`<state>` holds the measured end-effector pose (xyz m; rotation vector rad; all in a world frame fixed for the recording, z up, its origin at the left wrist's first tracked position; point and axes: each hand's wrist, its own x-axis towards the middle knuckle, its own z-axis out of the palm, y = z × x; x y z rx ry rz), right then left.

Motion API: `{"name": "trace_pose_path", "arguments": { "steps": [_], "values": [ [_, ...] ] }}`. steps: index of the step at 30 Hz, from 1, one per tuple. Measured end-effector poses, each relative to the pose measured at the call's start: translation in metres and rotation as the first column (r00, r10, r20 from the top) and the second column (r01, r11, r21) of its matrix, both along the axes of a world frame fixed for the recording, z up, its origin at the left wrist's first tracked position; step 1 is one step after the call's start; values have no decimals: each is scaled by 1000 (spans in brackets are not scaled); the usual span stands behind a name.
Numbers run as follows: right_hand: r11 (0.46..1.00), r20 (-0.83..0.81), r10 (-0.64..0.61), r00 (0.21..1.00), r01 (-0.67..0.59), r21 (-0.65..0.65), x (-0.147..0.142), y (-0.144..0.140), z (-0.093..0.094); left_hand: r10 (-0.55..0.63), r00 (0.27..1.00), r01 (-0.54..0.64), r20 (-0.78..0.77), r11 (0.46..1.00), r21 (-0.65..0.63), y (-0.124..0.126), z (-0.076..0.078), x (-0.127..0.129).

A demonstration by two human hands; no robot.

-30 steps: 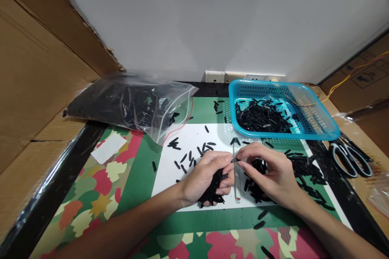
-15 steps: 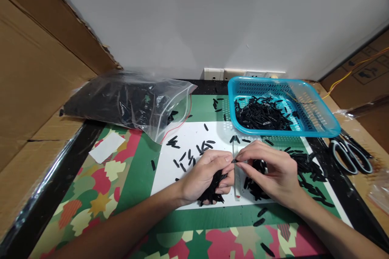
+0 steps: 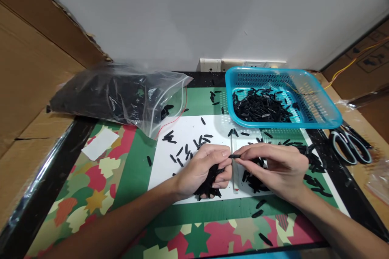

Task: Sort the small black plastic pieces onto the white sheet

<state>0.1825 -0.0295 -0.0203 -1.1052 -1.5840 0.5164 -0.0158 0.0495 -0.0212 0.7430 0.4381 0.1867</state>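
My left hand (image 3: 202, 170) is closed around a bunch of small black elongated pieces (image 3: 209, 186), which stick out below its fingers. One black piece (image 3: 234, 156) spans the gap between both hands. The thumb and finger of my right hand (image 3: 273, 168) pinch its right end, while its left end meets my left fingertips. Beneath the hands lies a white sheet (image 3: 164, 166), with loose black pieces (image 3: 182, 156) scattered to the left and a pile (image 3: 255, 182) partly hidden under my right hand. A thin pale strip (image 3: 235, 182) lies between the hands.
A blue plastic basket (image 3: 330, 119) with a heap of black pieces stands at the back right. The zip bag (image 3: 100, 93) of dark contents lies at back left, near a white paper scrap (image 3: 100, 144). Scissors (image 3: 346, 145) rest at the right; cardboard (image 3: 36, 48) flanks the left.
My right hand has moved slightly right, away from my left, so more of the pinched black piece shows between them. The whole view has shifted a little.
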Motion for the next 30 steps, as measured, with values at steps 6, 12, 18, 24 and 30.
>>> {"name": "trace_pose_path", "arguments": {
  "steps": [6,12,18,24,30],
  "values": [
    [997,21,-46,999,47,-57,0,0,-3,12,1000,-12,19,1000,-11,1,-1,1],
    [998,130,-2,991,-7,69,5,0,0,6,1000,-6,-1,999,-41,2,1,1],
    [966,206,-179,962,132,220,16,1,0,18,999,-16,29,997,-70,1,-1,1],
    [929,164,-257,952,197,314,21,5,-3,19,1000,-18,17,999,-44,-1,-1,1],
    [985,83,-20,996,6,171,8,1,-3,24,999,-24,40,999,-21,-2,0,1]
  ]
}}
